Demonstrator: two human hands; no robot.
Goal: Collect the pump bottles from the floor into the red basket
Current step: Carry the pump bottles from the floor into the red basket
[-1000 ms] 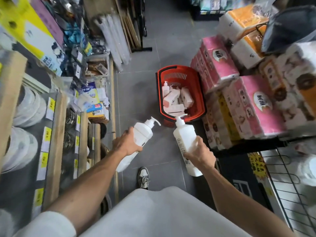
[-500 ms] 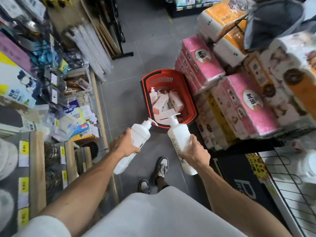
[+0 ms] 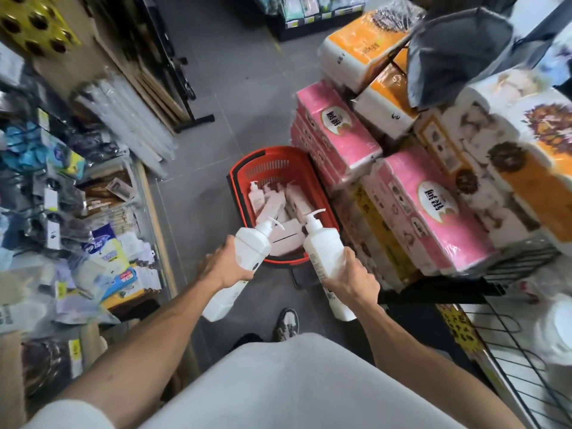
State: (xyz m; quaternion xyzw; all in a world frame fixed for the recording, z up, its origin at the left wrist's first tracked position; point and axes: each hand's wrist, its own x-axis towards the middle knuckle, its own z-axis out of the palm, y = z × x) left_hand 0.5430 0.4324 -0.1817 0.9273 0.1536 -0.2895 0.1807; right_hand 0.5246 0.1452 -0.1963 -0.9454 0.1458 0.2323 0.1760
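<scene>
- The two pump bottles are closing in on the red basket (image 3: 239,178). Half a second ago they were hanging short of its near rim, and now both pump heads are sitting over it.
- The left hand (image 3: 227,267) is gripping the left bottle (image 3: 251,246) round its middle, and the right hand (image 3: 353,280) is doing the same with the right bottle (image 3: 323,246).
- The basket is sitting on the grey floor (image 3: 198,199), already holding a heap of white bottles (image 3: 272,202).
- Only one shoe (image 3: 288,323) is showing on the near side of the basket now, where there were two before.
- The right bottle's print is coming out too blurry to read. The pink tissue packs (image 3: 433,218) just right of the basket are showing an oval logo with Chinese characters.
- The bottles are hiding part of the basket's near rim, and I can't count the heap.
</scene>
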